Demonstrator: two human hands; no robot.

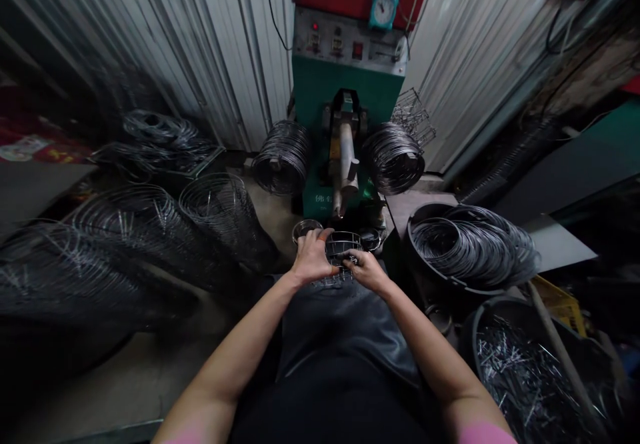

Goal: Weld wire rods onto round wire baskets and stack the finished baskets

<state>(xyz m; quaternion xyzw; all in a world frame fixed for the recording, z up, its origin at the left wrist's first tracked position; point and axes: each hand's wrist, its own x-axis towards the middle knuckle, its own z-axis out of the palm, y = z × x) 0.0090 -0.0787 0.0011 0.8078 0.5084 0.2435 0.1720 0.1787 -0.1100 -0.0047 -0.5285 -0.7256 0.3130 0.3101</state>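
Observation:
A round wire basket [345,237] of thin metal rods sits in front of me, just below the electrode tip of a green spot welder [313,87]. My left hand [313,257] grips its left side, thumb and fingers around the wires, with orange coverings on some fingertips. At the basket's right side is my right hand [369,272], its fingers pinched together over the near rim. Small shiny metal pieces [354,259] show at those fingertips, too small to make out exactly. The basket's lower part is partly hidden by my hands.
Bundles of wire rings [283,157] hang on both sides of the welder. To the right are a black tub of wire rings [450,277] and a bin of short rods [525,377]. Stacked large hoops [135,231] fill the left. A teal clock [385,5] hangs above.

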